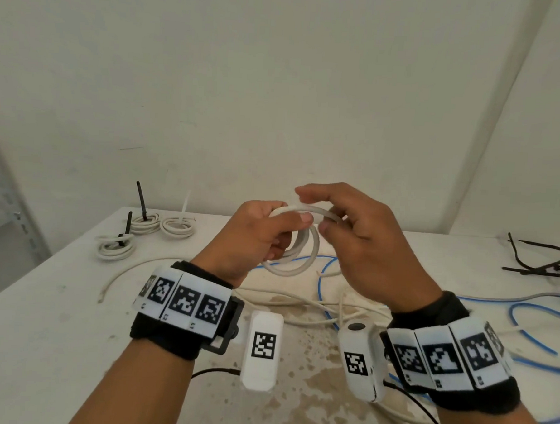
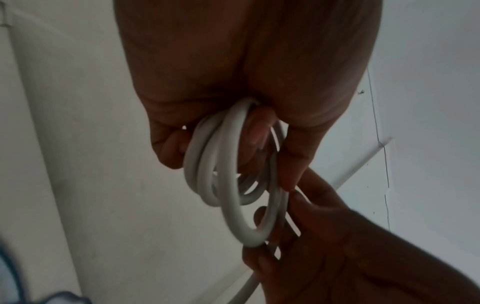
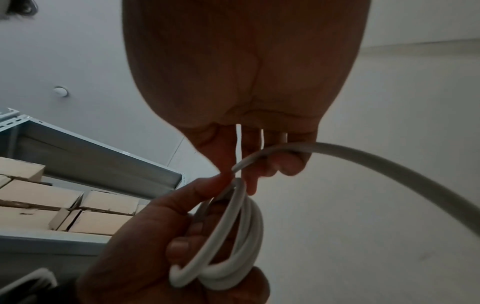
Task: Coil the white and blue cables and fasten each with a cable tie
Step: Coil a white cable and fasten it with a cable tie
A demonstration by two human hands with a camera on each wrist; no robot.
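Above the table's middle, my left hand (image 1: 287, 226) grips a white cable coil (image 1: 297, 251) of several loops, thumb on top. My right hand (image 1: 324, 214) sits just right of it, fingers curled over the white cable's free strand (image 1: 317, 210) at the top of the coil. In the left wrist view the coil (image 2: 228, 164) hangs from my left fingers (image 2: 168, 148), with the right hand (image 2: 311, 226) touching its lower loop. In the right wrist view the strand (image 3: 363, 156) arcs off to the right from my right fingers (image 3: 291, 162), its tip just above the coil (image 3: 233, 246). Under my hands a blue cable (image 1: 322, 279) lies loose on the table.
Three tied white coils (image 1: 145, 222) lie at the back left of the stained white table (image 1: 39, 329). Loose black cable ties (image 1: 542, 264) lie at the right edge. More white (image 1: 123, 273) and blue (image 1: 525, 325) cable sprawls across the table. A metal shelf with cardboard boxes (image 3: 39, 197) stands to the left.
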